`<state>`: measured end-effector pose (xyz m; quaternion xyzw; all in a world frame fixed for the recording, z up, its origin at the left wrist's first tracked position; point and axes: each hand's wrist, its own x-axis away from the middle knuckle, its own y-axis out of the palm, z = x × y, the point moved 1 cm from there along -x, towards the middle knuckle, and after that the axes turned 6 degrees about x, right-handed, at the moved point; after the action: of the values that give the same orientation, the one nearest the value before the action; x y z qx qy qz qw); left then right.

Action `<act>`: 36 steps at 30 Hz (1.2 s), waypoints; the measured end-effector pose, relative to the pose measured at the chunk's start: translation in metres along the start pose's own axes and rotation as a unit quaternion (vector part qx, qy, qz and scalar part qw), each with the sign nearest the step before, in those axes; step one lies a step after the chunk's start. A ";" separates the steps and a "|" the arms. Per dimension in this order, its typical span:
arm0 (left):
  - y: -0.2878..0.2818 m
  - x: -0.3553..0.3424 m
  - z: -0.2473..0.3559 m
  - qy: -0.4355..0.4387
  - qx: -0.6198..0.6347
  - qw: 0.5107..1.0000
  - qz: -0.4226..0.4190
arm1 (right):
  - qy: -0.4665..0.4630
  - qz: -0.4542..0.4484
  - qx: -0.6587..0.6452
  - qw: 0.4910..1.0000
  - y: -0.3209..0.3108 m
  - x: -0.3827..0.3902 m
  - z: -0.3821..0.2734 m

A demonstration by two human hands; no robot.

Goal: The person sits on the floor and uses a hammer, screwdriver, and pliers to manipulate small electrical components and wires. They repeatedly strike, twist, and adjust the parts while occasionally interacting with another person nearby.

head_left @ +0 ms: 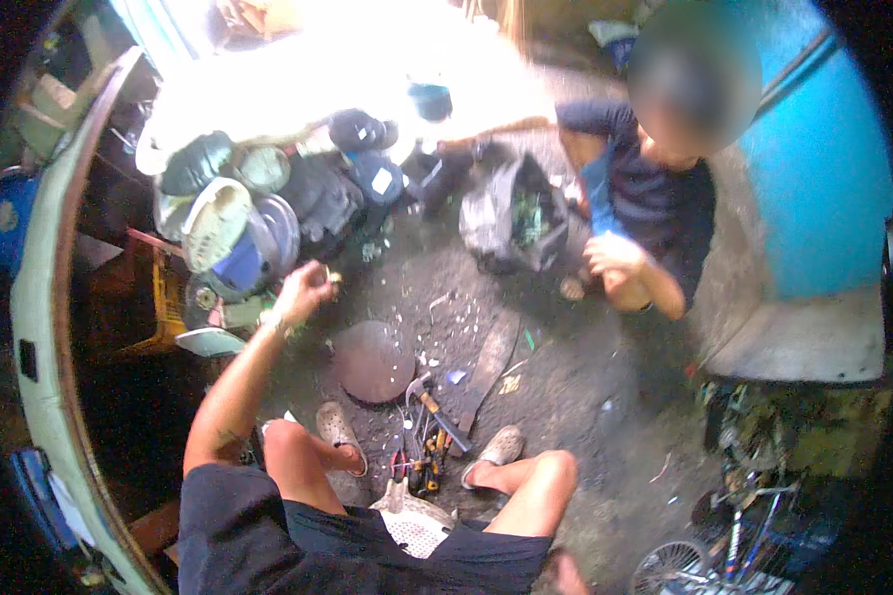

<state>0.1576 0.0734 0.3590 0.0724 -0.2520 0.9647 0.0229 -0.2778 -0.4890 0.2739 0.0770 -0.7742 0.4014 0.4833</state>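
Note:
My left hand is stretched out ahead on the left, its fingers closed. A small pale yellowish bit shows at the fingertips, too small to name. Beside the hand rises a pile of plastic tubs and lids. Just below it to the right, a round brown disc lies on the floor. Only a blurred part of my right hand shows at the lower edge beside my thigh, its fingers hidden. Between my feet lie a claw hammer and several hand tools with orange-black handles.
A person sits at the right, beside a dark bag of greenish bits. A flat board and small scraps lie on the dirt floor. A white perforated plastic seat is between my legs. A bicycle is at lower right.

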 end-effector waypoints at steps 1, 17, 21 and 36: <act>-0.017 0.012 -0.003 -0.067 0.069 0.995 -0.003 | 0.002 -0.010 0.003 1.000 -0.015 0.031 -0.012; -0.156 0.293 0.158 -0.342 0.192 0.919 0.037 | 0.096 0.002 -0.208 0.973 -0.141 0.440 -0.024; -0.160 0.317 0.169 -0.392 0.182 0.902 0.018 | 0.240 0.191 -0.483 0.820 -0.157 0.501 -0.093; 0.008 0.391 0.187 -0.362 0.132 0.921 -0.063 | 0.137 -0.106 0.062 0.983 -0.187 0.455 0.053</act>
<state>-0.2051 -0.0224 0.5758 0.4349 -0.1087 0.8937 -0.0190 -0.4562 -0.5277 0.7332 0.1329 -0.6618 0.4016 0.6190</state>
